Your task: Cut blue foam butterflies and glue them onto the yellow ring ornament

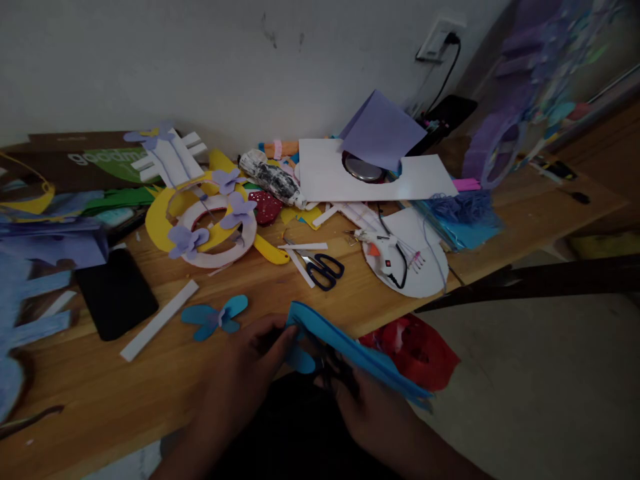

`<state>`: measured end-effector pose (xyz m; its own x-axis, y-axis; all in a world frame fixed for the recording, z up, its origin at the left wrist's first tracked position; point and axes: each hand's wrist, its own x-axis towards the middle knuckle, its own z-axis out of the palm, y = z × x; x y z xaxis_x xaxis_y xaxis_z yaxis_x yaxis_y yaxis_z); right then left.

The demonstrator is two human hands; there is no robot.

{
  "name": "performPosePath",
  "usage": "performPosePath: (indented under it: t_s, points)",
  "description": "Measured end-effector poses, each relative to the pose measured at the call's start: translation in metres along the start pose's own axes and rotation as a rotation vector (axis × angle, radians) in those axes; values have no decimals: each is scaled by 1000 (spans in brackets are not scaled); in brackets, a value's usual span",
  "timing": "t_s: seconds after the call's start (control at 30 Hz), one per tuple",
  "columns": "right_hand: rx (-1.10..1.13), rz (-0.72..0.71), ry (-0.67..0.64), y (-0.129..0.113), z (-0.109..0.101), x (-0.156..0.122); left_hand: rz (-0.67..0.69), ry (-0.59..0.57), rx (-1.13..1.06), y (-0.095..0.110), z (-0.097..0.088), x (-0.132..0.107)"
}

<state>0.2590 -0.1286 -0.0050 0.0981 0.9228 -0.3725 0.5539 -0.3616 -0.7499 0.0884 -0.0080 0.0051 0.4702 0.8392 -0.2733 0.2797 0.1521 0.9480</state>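
A wooden table with a warm grain is standing against a pale wall, where a plug is sitting in one socket; grey floor is showing to the right. At the table's near edge the left hand is pinching the end of a folded blue sheet, soft and foam-like, between thumb and fingertips. The right hand is lying under the sheet, which is hiding its fingers, so I cannot tell how they are set. One pair of black-handled scissors is lying open mid-table, near one white glue gun resting on a white oval cut-out. One flat blue flower shape is lying just left of the hands, beside one white strip and one black phone. A white ring is carrying three lilac flowers.
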Motion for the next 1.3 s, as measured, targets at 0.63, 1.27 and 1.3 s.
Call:
performPosePath:
  t_s: [0.63,1.27,1.3]
  points:
    - [-41,-26,0,0,-8,3,-119,-90,-154,-10,3,-6]
    - [-115,-29,-7,14,-11,20,-83,-397,227,14,-30,33]
    - [-99,-18,18,17,-10,23,-104,-419,172,11,-30,35]
